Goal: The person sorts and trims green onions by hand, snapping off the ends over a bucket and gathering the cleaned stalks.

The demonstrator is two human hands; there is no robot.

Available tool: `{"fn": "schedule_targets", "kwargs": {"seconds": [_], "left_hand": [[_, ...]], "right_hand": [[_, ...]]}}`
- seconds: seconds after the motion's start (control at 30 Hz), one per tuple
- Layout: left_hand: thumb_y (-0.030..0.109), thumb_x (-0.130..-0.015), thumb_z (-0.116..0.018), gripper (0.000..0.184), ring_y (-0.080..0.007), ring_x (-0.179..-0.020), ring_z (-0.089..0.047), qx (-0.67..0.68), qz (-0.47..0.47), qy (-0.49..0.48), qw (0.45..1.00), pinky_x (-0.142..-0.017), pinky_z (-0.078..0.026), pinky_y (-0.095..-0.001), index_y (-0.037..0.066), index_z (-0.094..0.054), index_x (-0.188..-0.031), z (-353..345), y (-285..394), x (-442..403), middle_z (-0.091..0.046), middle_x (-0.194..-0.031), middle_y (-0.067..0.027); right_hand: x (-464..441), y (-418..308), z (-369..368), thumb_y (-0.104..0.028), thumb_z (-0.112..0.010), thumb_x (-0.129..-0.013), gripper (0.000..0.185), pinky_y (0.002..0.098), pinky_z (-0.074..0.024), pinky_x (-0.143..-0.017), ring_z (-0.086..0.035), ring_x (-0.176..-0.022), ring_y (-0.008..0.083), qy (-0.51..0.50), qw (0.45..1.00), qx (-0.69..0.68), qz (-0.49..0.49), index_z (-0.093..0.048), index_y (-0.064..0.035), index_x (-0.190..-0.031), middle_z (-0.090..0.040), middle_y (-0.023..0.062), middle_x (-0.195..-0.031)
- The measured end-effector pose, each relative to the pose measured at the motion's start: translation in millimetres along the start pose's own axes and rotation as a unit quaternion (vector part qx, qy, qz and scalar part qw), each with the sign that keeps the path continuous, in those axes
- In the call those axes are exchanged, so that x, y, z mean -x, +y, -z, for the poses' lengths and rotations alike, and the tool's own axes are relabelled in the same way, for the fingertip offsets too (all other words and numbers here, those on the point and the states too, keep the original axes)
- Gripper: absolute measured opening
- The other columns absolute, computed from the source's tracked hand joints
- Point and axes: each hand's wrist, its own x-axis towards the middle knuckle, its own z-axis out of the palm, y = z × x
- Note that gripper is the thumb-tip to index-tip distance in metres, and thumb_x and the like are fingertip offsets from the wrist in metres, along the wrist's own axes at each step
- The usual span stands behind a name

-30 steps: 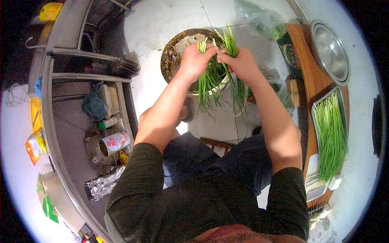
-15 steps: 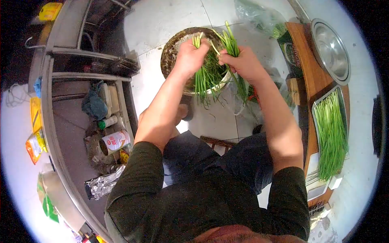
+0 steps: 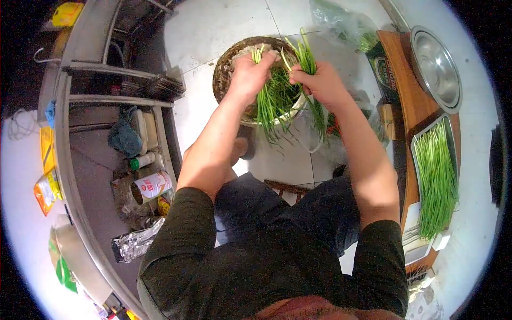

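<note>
Over a round bin [image 3: 220, 80] on the floor, my left hand [image 3: 249, 76] is closed around a bunch of chives [image 3: 269, 109], whose pale ends poke out above the fist and whose green leaves hang below. My right hand [image 3: 320, 84] grips a second bunch of chives [image 3: 305, 56], its stalks pointing up and its leaves trailing down beside the bin. One pale stalk leans out by the right thumb and fingertip, toward the left hand. Inside the bin lie loose green leaves [image 3: 282, 88] and some pale, crumpled matter.
To the right, a metal tray [image 3: 415, 154] of lined-up chives and a steel bowl [image 3: 434, 69] rest on a wooden board [image 3: 397, 69]. Plastic bags [image 3: 341, 21] lie behind it on the floor. At left stands a shelf unit [image 3: 85, 138] holding a can [image 3: 153, 185] and foil [image 3: 137, 242].
Both hands have barely moved. The pale stalk between them now stands straighter beside the right-hand bunch, and its tip is apart from the left fingers.
</note>
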Motion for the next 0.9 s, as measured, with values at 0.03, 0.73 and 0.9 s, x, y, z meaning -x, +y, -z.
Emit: {"fn": "schedule_targets", "kwargs": {"seconds": [0.03, 0.73, 0.9], "left_hand": [[0.020, -0.089, -0.064, 0.015, -0.0070, -0.059, -0.046, 0.007, 0.010, -0.002, 1.000, -0.053, -0.037, -0.0245, 0.005, -0.065, -0.086, -0.4, 0.5, 0.3, -0.056, -0.069, 0.0033], [0.025, -0.093, -0.061, 0.022, -0.0081, -0.052, -0.044, -0.063, -0.012, 0.072, 0.995, -0.047, -0.036, -0.0281, 0.004, -0.061, -0.085, 4.1, 6.8, -2.5, -0.054, -0.063, 0.0020], [0.027, -0.092, -0.062, 0.025, -0.0083, -0.051, -0.044, -0.046, -0.017, 0.100, 0.994, -0.047, -0.036, -0.0280, 0.004, -0.061, -0.082, 7.1, -7.2, -13.8, -0.053, -0.062, 0.0017]], "right_hand": [[-1.2, 0.5, 0.5, -0.030, -0.070, -0.080, 0.029, 0.0303, -0.0444, -0.055, -0.055, -0.058, 0.0124, 0.006, 0.999, 0.034, 0.003, -0.068, -0.0039, -0.092, -0.066, 0.0039, -0.073], [-3.3, 6.8, 0.2, -0.042, -0.067, -0.080, 0.044, 0.0420, -0.0511, -0.068, -0.066, -0.070, 0.0294, 0.029, 0.982, 0.181, 0.042, -0.068, -0.0003, -0.094, -0.068, 0.0177, -0.077], [-4.7, 10.2, 3.2, -0.038, -0.065, -0.084, 0.034, 0.0342, -0.0468, -0.056, -0.056, -0.055, 0.0154, 0.011, 0.996, 0.086, 0.019, -0.070, -0.0043, -0.086, -0.065, 0.0054, -0.065]]}}
